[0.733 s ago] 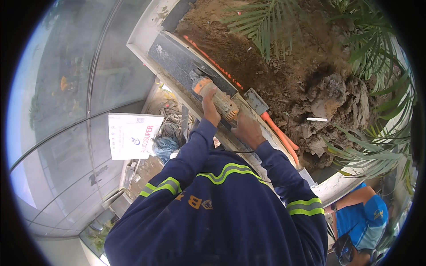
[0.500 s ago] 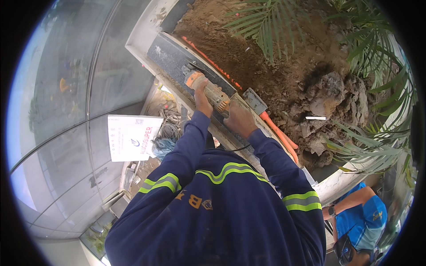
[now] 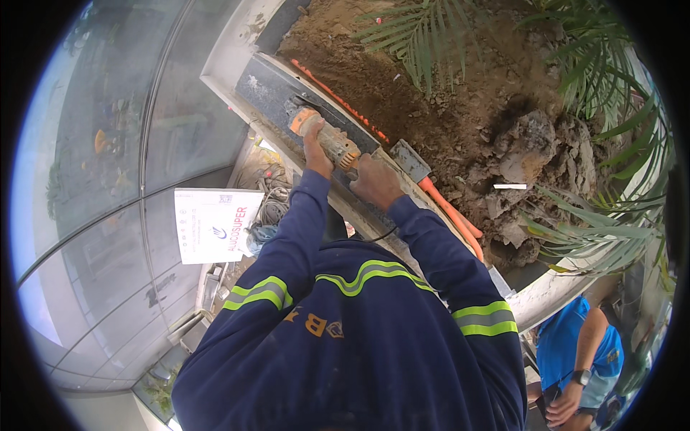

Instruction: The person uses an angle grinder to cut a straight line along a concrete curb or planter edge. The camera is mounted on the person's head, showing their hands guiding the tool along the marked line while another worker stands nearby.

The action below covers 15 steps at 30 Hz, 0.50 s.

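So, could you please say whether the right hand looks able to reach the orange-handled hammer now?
Probably yes: the orange-handled hammer lies close beside the right hand with nothing seen blocking it, though that hand would first have to leave the grinder.

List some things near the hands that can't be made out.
In the head view:
Right hand, fingertips: mostly hidden by the hand itself.
Black cable, one end: hidden by the torso.
Grinder, contact with the dark slab: too small to tell.
Blue bundle, right part: hidden by the left sleeve.
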### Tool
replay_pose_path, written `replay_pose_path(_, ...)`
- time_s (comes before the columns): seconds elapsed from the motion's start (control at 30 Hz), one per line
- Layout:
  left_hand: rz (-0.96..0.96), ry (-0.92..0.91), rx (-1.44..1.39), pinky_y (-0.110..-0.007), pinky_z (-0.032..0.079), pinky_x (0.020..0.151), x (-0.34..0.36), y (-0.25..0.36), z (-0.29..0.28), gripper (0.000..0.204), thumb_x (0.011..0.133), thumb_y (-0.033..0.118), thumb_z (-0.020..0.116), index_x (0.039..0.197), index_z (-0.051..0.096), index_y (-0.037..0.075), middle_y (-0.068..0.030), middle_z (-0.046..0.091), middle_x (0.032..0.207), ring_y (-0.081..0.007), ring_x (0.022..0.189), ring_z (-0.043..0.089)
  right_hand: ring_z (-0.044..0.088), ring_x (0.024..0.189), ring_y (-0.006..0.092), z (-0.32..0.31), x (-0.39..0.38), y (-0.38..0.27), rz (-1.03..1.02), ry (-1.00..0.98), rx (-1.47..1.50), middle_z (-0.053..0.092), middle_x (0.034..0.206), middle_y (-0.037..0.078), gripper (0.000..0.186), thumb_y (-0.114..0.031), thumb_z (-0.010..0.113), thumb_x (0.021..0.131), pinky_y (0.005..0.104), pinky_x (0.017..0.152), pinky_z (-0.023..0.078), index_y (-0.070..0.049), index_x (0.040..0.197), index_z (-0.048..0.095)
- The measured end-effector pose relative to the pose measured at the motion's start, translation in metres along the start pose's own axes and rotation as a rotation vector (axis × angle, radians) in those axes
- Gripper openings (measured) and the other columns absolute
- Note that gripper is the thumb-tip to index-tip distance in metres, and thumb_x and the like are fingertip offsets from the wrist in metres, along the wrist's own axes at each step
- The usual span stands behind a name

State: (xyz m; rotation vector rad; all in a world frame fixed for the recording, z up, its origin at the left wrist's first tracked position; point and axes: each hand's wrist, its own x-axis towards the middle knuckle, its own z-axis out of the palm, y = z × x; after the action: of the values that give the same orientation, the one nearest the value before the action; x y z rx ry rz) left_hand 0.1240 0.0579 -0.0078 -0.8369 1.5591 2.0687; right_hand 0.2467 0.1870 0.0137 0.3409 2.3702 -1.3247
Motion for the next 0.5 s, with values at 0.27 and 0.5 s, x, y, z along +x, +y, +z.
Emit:
replay_pose_path(0.27,-0.013,-0.022,-0.004,-0.052,0.056,0.080,-0.019,-0.010,0.004,0.051,0.087,0.033,0.065,0.129,0.051,0.009,-0.0192,0.062,0.102,-0.0371,0.093,0.066,0.070,0.092,0.0446,-0.007,-0.022,0.008,-0.053,-0.019,0.011,0.070,0.093,0.030,0.042,-0.020,0.071,0.079,0.0507,0.081,0.055,0.007,0.106,0.055)
replay_pose_path(0.5,-0.026,-0.035,-0.020,-0.052,0.055,0.081,-0.012,-0.009,0.002,0.051,0.086,0.033,0.067,0.129,0.050,0.010,-0.0176,0.061,0.100,-0.0366,0.092,0.065,0.069,0.094,0.0449,0.003,-0.015,0.008,0.006,0.011,-0.017,0.069,0.097,0.030,0.040,-0.020,0.071,0.079,0.0505,0.082,0.055,0.007,0.106,0.058)
